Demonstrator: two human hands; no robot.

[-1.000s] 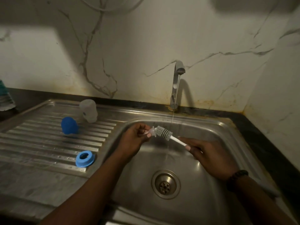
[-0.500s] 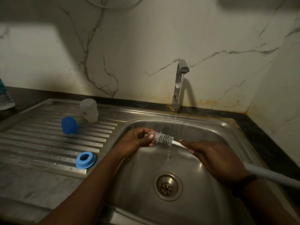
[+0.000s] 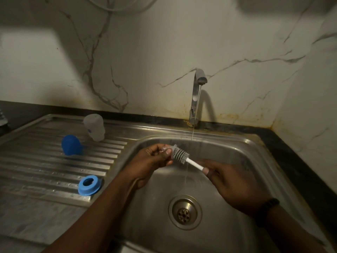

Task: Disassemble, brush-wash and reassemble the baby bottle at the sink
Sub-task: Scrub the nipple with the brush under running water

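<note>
Over the sink basin (image 3: 237,148), my left hand (image 3: 153,161) pinches a small clear teat (image 3: 166,148) between thumb and fingers. My right hand (image 3: 231,183) grips the white handle of a bottle brush (image 3: 184,157), whose grey ribbed head points into the teat. A thin stream of water (image 3: 193,130) falls from the tap (image 3: 197,92) just right of the brush head. On the ribbed drainboard (image 3: 36,167) stand the upturned clear bottle (image 3: 94,126), a blue cap (image 3: 71,145) and a blue screw ring (image 3: 89,185).
The round drain (image 3: 185,212) lies below my hands in the basin. A black counter edge (image 3: 291,156) runs along the right under the marble wall. Part of a bottle-like object shows at the far left edge (image 3: 2,119).
The brush head has pulled partly out of the teat and then slid back toward it. My right hand has moved slightly along the handle. The camera has shifted a little.
</note>
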